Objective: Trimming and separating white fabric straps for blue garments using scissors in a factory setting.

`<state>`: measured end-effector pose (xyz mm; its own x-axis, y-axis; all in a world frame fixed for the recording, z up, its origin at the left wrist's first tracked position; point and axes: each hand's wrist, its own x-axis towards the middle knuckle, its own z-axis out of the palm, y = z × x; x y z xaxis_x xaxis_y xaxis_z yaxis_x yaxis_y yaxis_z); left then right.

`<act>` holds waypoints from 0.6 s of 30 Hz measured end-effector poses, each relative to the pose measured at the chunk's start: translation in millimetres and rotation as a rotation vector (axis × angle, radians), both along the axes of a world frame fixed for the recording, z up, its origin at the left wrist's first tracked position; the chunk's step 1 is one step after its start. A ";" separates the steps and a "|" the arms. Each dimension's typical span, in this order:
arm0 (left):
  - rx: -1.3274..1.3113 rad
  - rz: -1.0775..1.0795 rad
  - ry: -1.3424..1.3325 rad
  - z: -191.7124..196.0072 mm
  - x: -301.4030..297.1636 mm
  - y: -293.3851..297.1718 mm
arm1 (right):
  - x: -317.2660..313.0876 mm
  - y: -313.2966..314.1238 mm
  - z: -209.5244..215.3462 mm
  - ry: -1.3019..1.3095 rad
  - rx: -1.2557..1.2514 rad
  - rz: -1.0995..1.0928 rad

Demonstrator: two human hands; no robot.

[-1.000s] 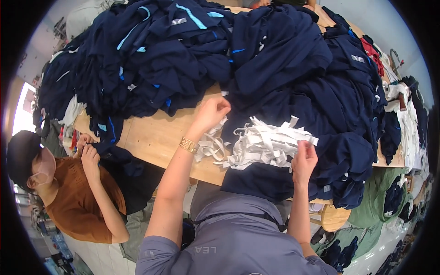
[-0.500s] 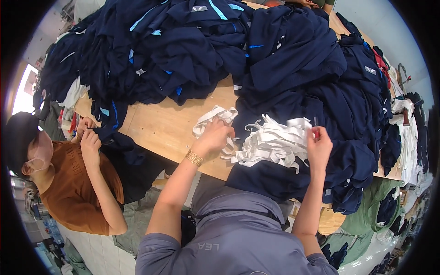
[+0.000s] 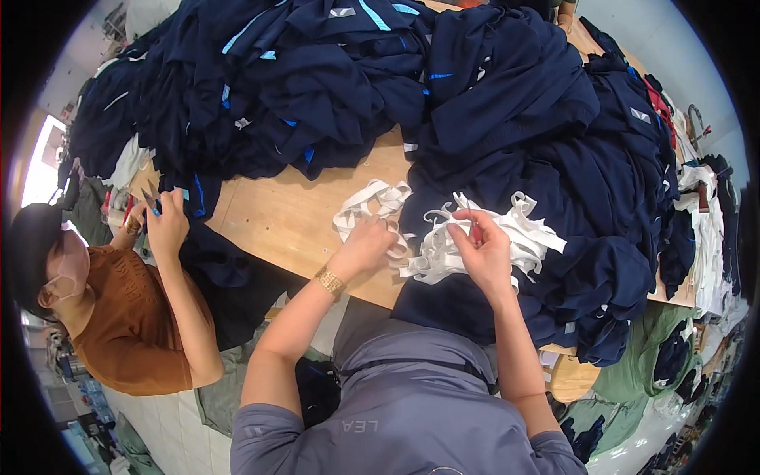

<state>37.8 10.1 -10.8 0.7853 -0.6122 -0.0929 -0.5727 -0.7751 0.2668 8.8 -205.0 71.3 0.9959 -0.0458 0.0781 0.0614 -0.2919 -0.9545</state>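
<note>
Both hands work at a tangle of white fabric strips (image 3: pixel 475 237) that lies on top of the navy clothes at the near edge of the wooden table (image 3: pixel 277 222): the right hand (image 3: pixel 484 249) pinches one strip between thumb and fingertips at the middle of the tangle, and the left hand (image 3: pixel 366 245) closes loosely round the strips at its left side, where a smaller looped bunch of white strips (image 3: pixel 368 202) trails onto the bare wood. A gold watch (image 3: pixel 329 280) sits on the left wrist. Under and behind the strips a big heap of navy garments (image 3: pixel 507 119) with light-blue trim covers most of the table, spilling over its right end. To the left, a second person in a brown top (image 3: pixel 127 332) and dark cap sits at the table's corner, their hands (image 3: pixel 162 226) holding a piece of the navy cloth just beside the pile; whether those hands grip anything else is too small to tell. Green fabric (image 3: pixel 641 380) lies on the floor at lower right
</note>
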 end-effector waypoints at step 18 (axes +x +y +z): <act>-1.669 0.128 0.519 175.7 45.4 -34.3 | 36.1 22.3 45.7 0.376 0.857 0.538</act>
